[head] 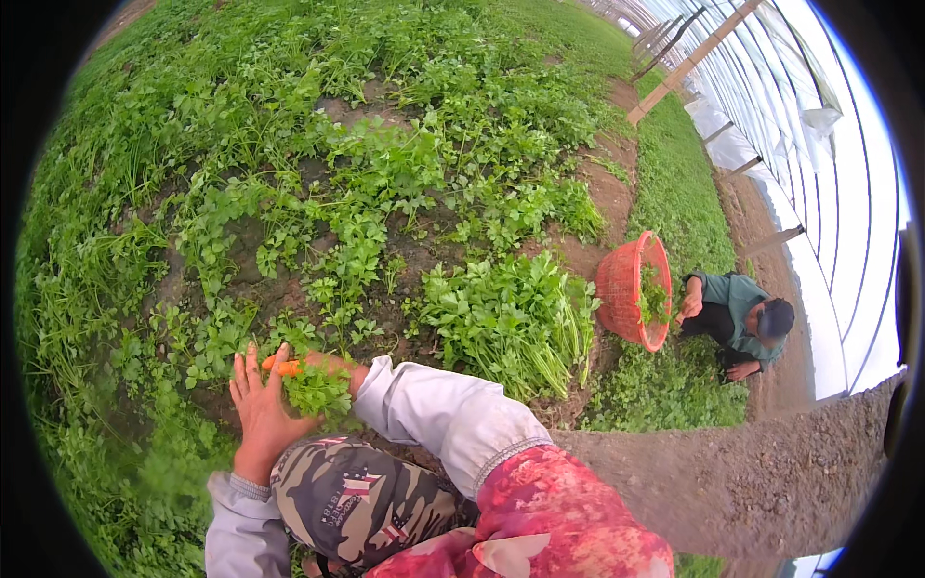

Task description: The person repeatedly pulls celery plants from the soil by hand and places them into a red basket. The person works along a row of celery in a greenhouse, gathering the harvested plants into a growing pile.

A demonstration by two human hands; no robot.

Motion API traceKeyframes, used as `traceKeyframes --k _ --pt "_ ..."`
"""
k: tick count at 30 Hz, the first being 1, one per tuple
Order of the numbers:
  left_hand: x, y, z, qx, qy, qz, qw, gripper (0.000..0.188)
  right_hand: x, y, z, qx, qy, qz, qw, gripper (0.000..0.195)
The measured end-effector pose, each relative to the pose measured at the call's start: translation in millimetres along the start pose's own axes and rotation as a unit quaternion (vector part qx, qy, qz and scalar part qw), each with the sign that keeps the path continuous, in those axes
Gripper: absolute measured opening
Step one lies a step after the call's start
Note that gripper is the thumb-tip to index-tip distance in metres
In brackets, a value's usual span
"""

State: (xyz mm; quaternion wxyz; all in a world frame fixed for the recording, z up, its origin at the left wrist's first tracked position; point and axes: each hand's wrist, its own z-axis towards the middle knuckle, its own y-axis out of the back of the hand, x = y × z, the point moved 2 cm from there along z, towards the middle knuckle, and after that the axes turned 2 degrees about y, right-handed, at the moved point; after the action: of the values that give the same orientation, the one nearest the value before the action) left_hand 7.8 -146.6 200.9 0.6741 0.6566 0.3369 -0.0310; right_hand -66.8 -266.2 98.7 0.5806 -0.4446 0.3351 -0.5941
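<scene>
Amid low leafy plants, my left hand is spread, its fingers pointing away from me and its thumb to the right. A small orange object, perhaps a tool handle, lies by its index finger. Green leaves fill the space between my hands. My right hand reaches in from the right, its fingers mostly hidden by leaves, so its grip is unclear. To the right of my hands lies a large pile of cut leafy greens, celery-like, with pale stalks towards the right.
A red plastic basket holding some greens stands tilted in view at the right. Beside it a person in a dark cap and green top crouches. Wooden posts and plastic sheeting line the right side. Camouflage-patterned fabric is below my hands.
</scene>
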Motion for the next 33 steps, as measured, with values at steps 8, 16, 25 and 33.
traceKeyframes --k 8,16,25,33 --pt "23.8 -4.6 -6.2 0.098 0.1 -0.429 0.893 0.085 172.9 -20.6 -94.5 -0.232 -0.408 -0.599 0.649 0.028" --pt "107.5 -78.7 -37.4 0.11 0.146 -0.382 0.906 0.057 324.3 -325.8 -249.1 -0.568 -0.439 -0.696 0.034 0.019" --pt "111.0 -75.4 -36.7 0.143 0.104 -0.296 0.939 0.054 329.3 -437.9 -442.6 -0.813 -0.083 -0.408 -0.407 0.042" --pt "127.2 20.8 -74.5 0.164 0.129 -0.236 0.949 0.054 355.8 -324.3 -403.4 -0.675 -0.319 -0.65 -0.142 0.014"
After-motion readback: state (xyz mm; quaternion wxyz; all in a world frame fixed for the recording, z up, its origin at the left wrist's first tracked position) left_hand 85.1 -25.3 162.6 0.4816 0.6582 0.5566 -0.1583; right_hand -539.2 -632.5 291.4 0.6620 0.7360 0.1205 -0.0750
